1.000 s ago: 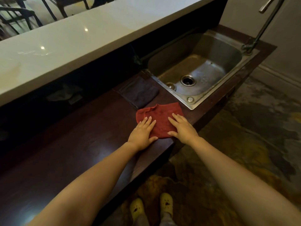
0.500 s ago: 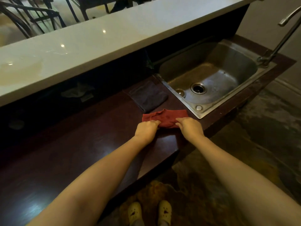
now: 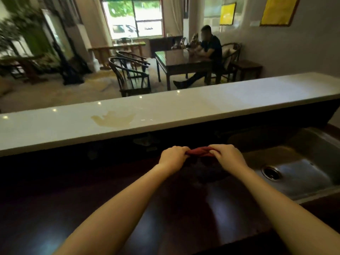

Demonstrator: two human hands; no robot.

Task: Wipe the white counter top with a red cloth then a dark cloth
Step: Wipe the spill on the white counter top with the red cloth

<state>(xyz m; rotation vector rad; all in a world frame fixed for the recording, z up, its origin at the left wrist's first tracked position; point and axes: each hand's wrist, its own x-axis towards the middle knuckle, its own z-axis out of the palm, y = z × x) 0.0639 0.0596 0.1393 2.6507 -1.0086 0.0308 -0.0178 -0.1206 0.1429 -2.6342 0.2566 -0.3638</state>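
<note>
The red cloth (image 3: 200, 151) is bunched into a short roll, held in the air between my left hand (image 3: 173, 158) and my right hand (image 3: 227, 157), both closed on its ends. Beneath it the dark cloth (image 3: 207, 172) lies flat on the dark wooden lower counter (image 3: 128, 208), hard to make out in the shadow. The white counter top (image 3: 202, 105) runs across the view above and beyond my hands. A yellowish spill (image 3: 114, 118) spreads on it, left of centre.
A steel sink (image 3: 294, 162) with a round drain (image 3: 271, 171) sits at the right of the lower counter. Beyond the white counter are wooden chairs (image 3: 132, 76), a table (image 3: 180, 61) and a seated person (image 3: 207, 52).
Both hands gathered the red cloth off the lower counter and lifted it, bunched between them. The view has tilted up, bringing the white counter top and the room behind it into sight.
</note>
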